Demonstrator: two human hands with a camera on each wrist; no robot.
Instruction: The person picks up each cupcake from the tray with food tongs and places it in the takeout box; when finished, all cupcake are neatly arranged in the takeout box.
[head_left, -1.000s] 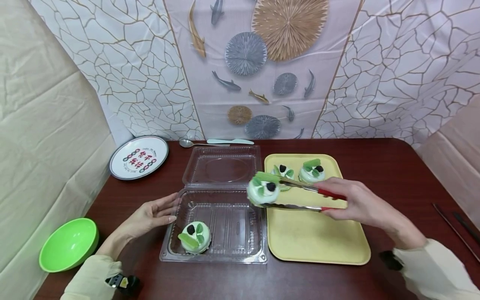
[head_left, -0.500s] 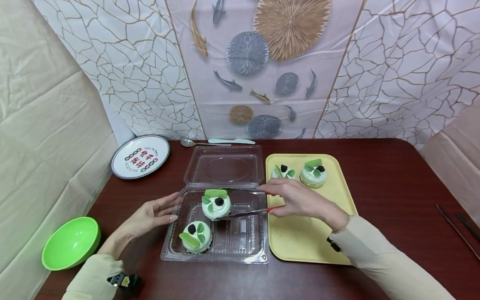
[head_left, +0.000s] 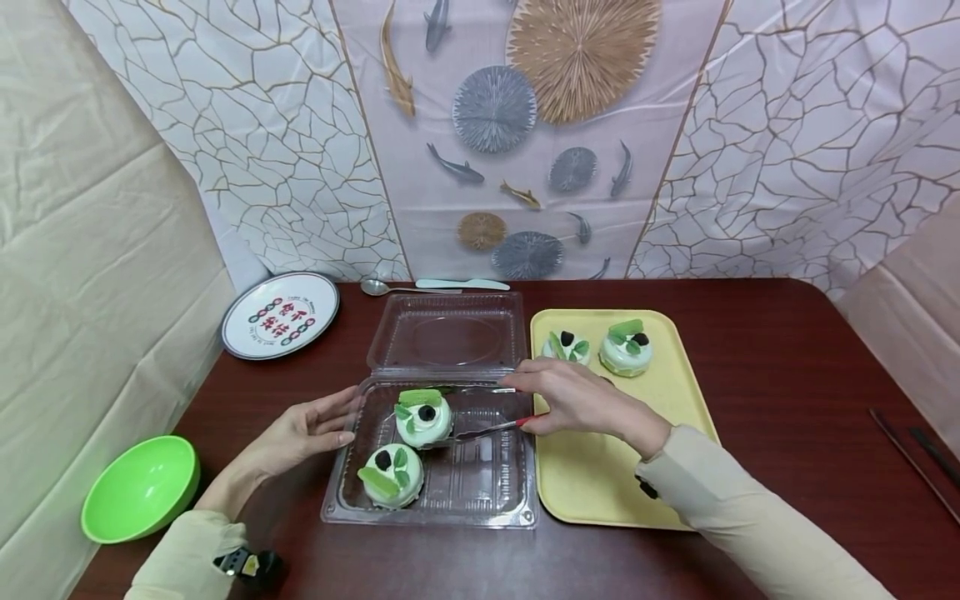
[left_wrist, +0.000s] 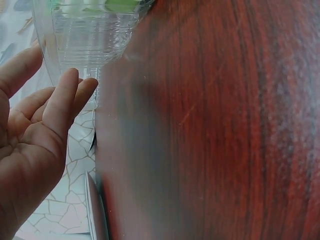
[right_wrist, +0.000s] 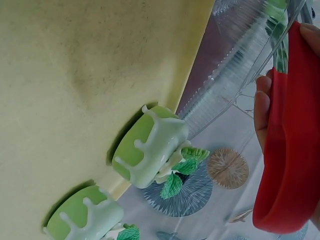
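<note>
My right hand point(head_left: 588, 400) grips red-handled metal tongs point(head_left: 487, 431), their arms reaching over the clear plastic clamshell box point(head_left: 480, 493). At the tong tips sits a pale green cake point(head_left: 429, 427) with a dark berry and green leaves, in the upper left of the box's base. A matching cake point(head_left: 392, 478) lies just in front of it, in the lower left corner. My left hand point(head_left: 307, 429) is at the box's left wall, its fingers fairly straight and fingertips right at the rim. In the right wrist view the red handle point(right_wrist: 295, 150) passes between thumb and fingers.
Two similar cakes, one point(head_left: 626, 350) further right and one point(head_left: 566, 346) partly hidden by my hand, stand on the yellow tray point(head_left: 622, 492). A green bowl point(head_left: 142, 487), a white plate point(head_left: 281, 317), a spoon point(head_left: 375, 287) and a pale blue knife point(head_left: 461, 284) lie around the box.
My right hand has carried the cake in the tongs left from over the tray's edge, then lowered it into the box behind the other cake. The left hand has stayed put.
</note>
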